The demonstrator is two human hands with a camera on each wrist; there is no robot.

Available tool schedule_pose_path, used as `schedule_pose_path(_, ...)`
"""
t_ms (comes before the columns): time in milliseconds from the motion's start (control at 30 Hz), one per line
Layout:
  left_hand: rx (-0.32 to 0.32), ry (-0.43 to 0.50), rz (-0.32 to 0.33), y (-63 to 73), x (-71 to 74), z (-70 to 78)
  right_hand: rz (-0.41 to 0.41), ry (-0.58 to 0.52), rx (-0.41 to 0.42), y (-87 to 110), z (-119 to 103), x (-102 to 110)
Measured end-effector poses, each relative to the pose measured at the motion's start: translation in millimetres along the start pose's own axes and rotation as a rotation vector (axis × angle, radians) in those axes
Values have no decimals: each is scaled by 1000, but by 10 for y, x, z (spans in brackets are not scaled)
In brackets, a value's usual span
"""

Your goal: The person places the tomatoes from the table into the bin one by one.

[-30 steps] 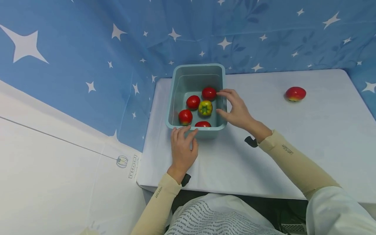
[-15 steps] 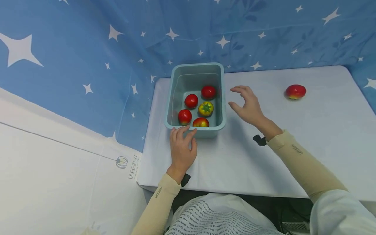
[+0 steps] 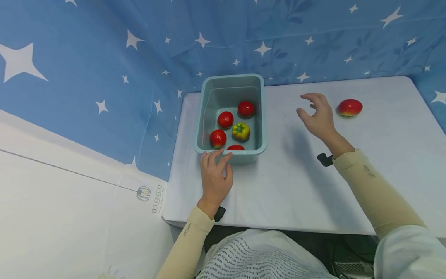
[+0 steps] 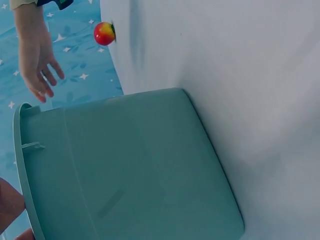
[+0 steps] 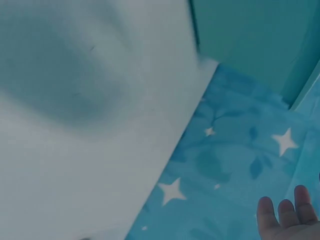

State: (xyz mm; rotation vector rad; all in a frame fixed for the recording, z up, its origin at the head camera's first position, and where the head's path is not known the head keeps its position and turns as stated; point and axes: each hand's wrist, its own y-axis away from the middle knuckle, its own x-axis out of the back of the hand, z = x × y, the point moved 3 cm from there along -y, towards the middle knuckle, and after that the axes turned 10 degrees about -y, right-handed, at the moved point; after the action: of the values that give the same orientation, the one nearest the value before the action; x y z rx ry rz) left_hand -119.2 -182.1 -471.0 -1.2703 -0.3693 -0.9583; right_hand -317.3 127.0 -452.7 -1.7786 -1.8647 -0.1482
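Observation:
A pale blue-green plastic bin [image 3: 263, 112] stands on the table, with several glossy red tomatoes [image 3: 225, 119] in it. Among them one tomato [image 3: 241, 131] shows a yellow side with a green star-shaped calyx. My left hand [image 3: 216, 180] rests its fingertips on the bin's near rim; the left wrist view shows the bin's outer wall [image 4: 130, 165] and bits of the fingers at its rim. My right hand [image 3: 318, 118] hovers over the table right of the bin, fingers loosely bent and holding nothing. Just beyond its right side lies a single red-and-yellow tomato [image 3: 350, 107].
White cloth covers the table [image 3: 278, 186]. A blue star-patterned curtain [image 3: 237, 46] hangs along the back and left, close behind the bin. A white printed sheet [image 3: 69, 201] lies to the left, and the table's front edge is near my body.
My right hand has moved away from the bin's right rim, rightward over the table toward the lone tomato. The yellow-sided tomato has rolled slightly in the bin. My left hand has stayed at the rim.

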Motion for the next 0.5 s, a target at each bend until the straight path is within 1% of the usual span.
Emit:
schedule_pose_path(233,6,-14,-31,11,-18,-6,33,44,-153,2,388,197)
schedule_pose_path(500,6,-19,-43,24,-40,-19,87,127,-248,32,673,447)
